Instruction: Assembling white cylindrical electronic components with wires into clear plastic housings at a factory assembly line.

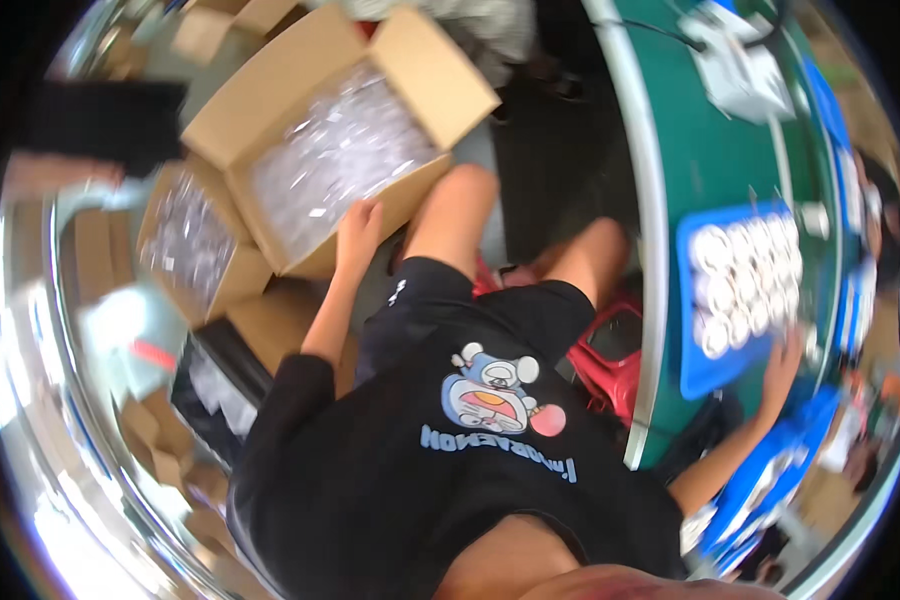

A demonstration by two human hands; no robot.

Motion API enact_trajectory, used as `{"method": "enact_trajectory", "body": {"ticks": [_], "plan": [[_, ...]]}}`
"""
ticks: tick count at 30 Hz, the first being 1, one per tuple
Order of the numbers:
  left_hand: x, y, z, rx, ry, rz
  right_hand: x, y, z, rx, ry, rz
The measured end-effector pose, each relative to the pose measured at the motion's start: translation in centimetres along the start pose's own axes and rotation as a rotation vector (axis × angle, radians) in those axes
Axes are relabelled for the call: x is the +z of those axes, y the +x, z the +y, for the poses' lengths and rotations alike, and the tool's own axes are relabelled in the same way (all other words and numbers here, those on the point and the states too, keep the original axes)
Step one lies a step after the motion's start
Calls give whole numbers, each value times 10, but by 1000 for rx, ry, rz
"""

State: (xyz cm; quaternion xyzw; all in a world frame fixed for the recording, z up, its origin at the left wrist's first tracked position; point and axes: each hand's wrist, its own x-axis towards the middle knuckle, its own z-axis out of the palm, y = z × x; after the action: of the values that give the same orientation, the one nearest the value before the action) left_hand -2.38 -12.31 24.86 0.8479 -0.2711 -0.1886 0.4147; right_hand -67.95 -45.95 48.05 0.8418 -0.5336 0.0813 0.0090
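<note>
At the near edge of a large open cardboard box [300, 110], my left hand [358, 235] is held with its fingers curled in. Whether anything sits inside them is too blurred to see. The box holds many small clear plastic pieces [355, 135]. On the right, my right hand [785, 360] is at the near right corner of a blue tray [705, 378], fingers stretched out. Rows of white, round-topped cylindrical pieces [745, 280] fill that tray, close to my fingertips.
The tray lies on a green-topped table [660, 30] with a pale edge. A smaller carton [240, 270] of clear pieces adjoins the big box. A red stool [615, 360] stands beside my legs. Blue trays [770, 490] are stacked behind my right arm. Another person's arm [65, 170] shows far left.
</note>
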Motion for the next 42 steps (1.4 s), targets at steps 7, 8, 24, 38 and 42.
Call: {"method": "enact_trajectory", "body": {"ticks": [7, 8, 24, 38, 42], "plan": [[36, 119, -70, 127, 371, 114, 20, 24, -3, 225, 20, 167], [42, 133, -72, 51, 448, 29, 23, 29, -5, 356, 370, 141], [74, 129, -56, -375, -583, 177, -79, 1, -144, 388, 40, 704], [142, 229, 161, 13, -972, -609, -56, -14, -266, 346, 893, 602], [170, 260, 191, 487, -142, -320, -48, -24, -268, 367, 1008, 553]]}}
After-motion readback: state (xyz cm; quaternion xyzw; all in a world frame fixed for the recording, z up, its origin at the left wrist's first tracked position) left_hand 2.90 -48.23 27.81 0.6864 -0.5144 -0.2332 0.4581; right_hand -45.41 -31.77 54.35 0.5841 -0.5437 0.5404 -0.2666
